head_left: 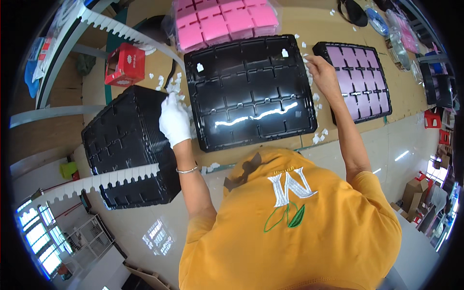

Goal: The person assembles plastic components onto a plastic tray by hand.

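A large black plastic blister tray point(246, 82) with shallow moulded compartments lies in front of me. One small white piece point(200, 67) rests on it at the far left, and another point(284, 53) at the far right. My left hand point(175, 118), in a white glove, is left of this tray beside scattered white pieces. Its fingers are drawn together; what they hold, if anything, is hidden. My bare right hand point(323, 76) is at the tray's far right edge. Thumb and fingers are pinched, but the fingertips are too small to show what is between them.
A tall stack of black trays point(130, 145) stands at the left. To the right lies a black tray with purple inserts point(357, 79). Bagged pink foam blocks point(227, 21) are behind the large tray. A red box point(125, 64) sits at the back left, near a notched white strip point(130, 36).
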A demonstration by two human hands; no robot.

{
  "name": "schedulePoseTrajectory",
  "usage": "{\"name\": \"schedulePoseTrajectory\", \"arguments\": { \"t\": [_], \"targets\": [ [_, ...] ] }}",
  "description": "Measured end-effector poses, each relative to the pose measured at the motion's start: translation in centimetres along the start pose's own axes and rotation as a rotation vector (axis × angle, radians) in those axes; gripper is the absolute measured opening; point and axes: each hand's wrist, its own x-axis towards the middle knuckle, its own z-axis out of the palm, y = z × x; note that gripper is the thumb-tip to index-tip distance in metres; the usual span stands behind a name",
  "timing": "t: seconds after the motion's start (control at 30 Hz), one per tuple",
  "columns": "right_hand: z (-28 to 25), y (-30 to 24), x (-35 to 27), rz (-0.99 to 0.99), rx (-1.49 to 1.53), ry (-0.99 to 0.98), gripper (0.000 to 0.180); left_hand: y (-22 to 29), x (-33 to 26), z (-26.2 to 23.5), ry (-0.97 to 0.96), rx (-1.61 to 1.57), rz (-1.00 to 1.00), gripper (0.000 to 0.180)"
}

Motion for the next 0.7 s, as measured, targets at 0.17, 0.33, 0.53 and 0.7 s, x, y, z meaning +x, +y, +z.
{"name": "schedulePoseTrajectory", "arguments": {
  "t": [0.17, 0.33, 0.53, 0.7],
  "targets": [
    [1.5, 1.2, 6.3, -0.128, -0.050, -0.117, 0.017, 2.6, 6.9, 3.9, 0.094, -0.101, 0.332, 0.019],
    [2.2, 0.7, 8.3, -0.138, -0.015, -0.134, 0.017, 3.2, 9.7, 6.0, 0.032, -0.027, 0.366, 0.017],
    [2.2, 1.6, 7.8, -0.118, -0.031, -0.106, 0.015, 3.5, 10.5, 6.1, 0.009, -0.098, 0.409, 0.010],
    [3.1, 1.2, 8.3, -0.172, -0.185, -0.281, 0.016, 3.6, 10.7, 5.2, -0.076, -0.151, 0.335, 0.009]
  ]
}}
